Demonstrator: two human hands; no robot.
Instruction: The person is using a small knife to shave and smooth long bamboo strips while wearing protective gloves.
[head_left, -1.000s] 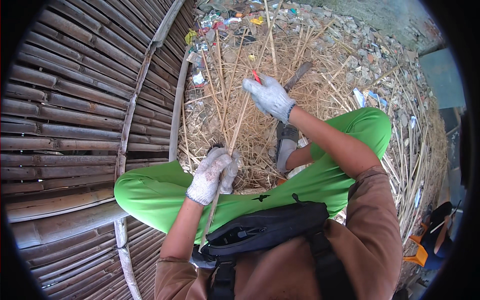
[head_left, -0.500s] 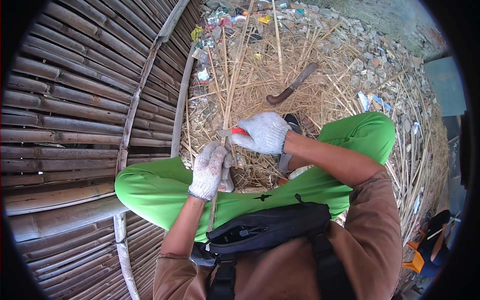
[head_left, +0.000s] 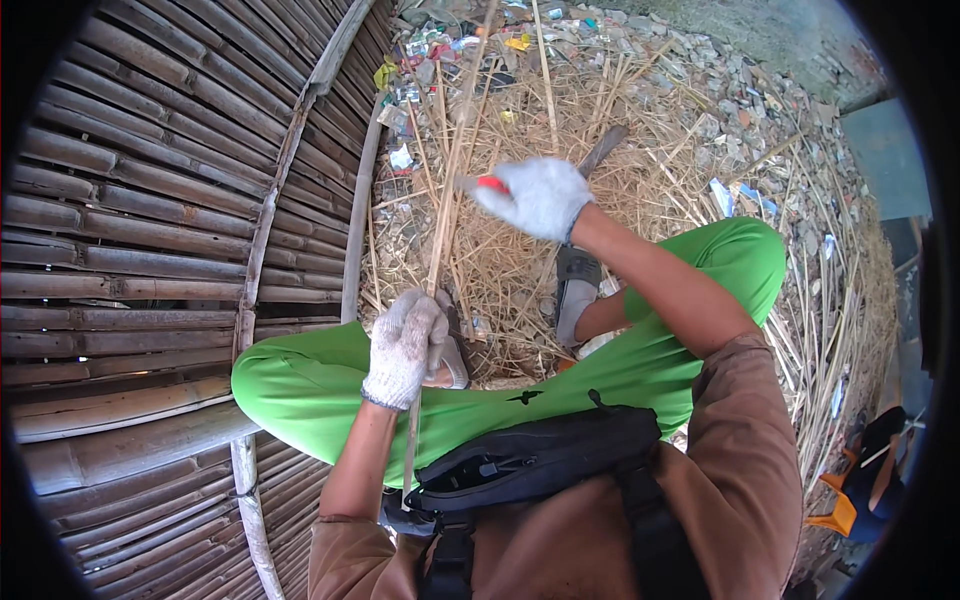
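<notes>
My left hand [head_left: 405, 340], in a white knit glove, is closed around a long thin bamboo strip [head_left: 437, 245]. This strip runs from beside my waist, through my fist, and away toward the far litter. Farther out, my gloved right hand [head_left: 540, 198] grips a small red-handled knife [head_left: 490, 183]. Its short, wide metal blade is smeared by motion and lies at or very close to the strip; whether they touch I cannot tell. Beyond my right hand a machete [head_left: 604, 150] lies on the shavings, its wooden handle hidden behind the glove.
A bamboo slat wall [head_left: 150, 240] rises close on my left. Shavings [head_left: 630, 200] and loose strips cover the ground ahead, with rubble and scraps of litter [head_left: 520, 42] farther out. A black waist bag [head_left: 540, 455] lies across my lap. An orange object [head_left: 833, 503] stands at the lower right.
My right hand has moved up and away along the strip with the knife, now covering the machete's handle. My left hand has shifted slightly toward me and left, still holding the strip.
</notes>
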